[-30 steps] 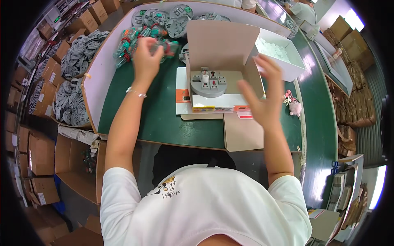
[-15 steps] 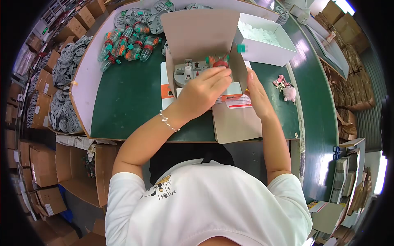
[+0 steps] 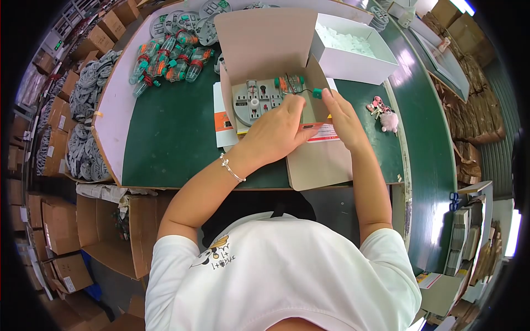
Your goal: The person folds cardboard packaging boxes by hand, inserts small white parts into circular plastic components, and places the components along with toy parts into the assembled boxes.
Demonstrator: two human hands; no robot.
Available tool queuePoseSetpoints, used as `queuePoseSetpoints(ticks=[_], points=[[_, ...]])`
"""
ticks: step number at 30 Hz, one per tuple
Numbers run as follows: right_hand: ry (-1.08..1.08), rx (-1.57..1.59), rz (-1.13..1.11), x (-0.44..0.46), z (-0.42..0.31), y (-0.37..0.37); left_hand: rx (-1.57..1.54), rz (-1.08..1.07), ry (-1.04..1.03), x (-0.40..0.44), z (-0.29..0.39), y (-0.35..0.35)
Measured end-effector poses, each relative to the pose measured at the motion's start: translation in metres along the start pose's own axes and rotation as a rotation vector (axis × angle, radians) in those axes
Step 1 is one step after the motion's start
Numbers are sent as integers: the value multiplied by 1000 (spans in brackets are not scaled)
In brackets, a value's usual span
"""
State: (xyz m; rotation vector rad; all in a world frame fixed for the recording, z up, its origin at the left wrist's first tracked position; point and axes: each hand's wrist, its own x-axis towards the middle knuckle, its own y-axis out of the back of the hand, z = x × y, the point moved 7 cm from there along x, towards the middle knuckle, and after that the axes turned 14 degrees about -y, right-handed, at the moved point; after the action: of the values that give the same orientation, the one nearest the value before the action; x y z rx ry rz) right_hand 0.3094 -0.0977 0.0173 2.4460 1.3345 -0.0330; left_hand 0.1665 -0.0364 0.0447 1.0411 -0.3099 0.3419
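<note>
On the table an open cardboard box (image 3: 265, 30) holds a round grey tray (image 3: 241, 110) with small parts in it. Beside the tray, inside the box, lies a clear bottle-shaped piece (image 3: 290, 84) with orange and green parts. A thin dark wire leads from it to a small green plug (image 3: 317, 93). My right hand (image 3: 345, 118) pinches this plug at the box's right wall. My left hand (image 3: 279, 129) reaches over the front wall with fingers curled near the clear piece; what they grip, if anything, is hidden.
Several similar clear pieces with red wire (image 3: 165, 58) are heaped at back left, with grey round trays (image 3: 187, 21) behind. A white box (image 3: 359, 66) of white pieces stands at back right. A pink fluffy keychain (image 3: 388, 122) lies right. Cartons (image 3: 105, 231) stand lower left.
The clear piece with its wire has gone down into the box beside the tray. My left hand has drawn back slightly; my right hand has moved up to the green plug.
</note>
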Motion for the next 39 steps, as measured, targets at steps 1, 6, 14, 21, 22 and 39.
queuePoseSetpoints(ticks=[1, 6, 14, 21, 22, 39], points=[[-12, 70, 26, 0, 0, 1, 10, 37, -15, 1, 1, 1], [-49, 53, 90, -5, -7, 2, 177, 133, -158, 11, 6, -5], [-75, -97, 61, -7, -11, 0, 423, -115, -149, 16, 9, -25], [90, -441, 190, 1, -7, 3, 114, 457, -243, -20, 34, 53], [140, -419, 240, 0, -9, 5, 97, 630, -263, -34, 36, 75], [-292, -145, 1403, -199, 143, 287, 400, 224, 595, -114, -81, 49]])
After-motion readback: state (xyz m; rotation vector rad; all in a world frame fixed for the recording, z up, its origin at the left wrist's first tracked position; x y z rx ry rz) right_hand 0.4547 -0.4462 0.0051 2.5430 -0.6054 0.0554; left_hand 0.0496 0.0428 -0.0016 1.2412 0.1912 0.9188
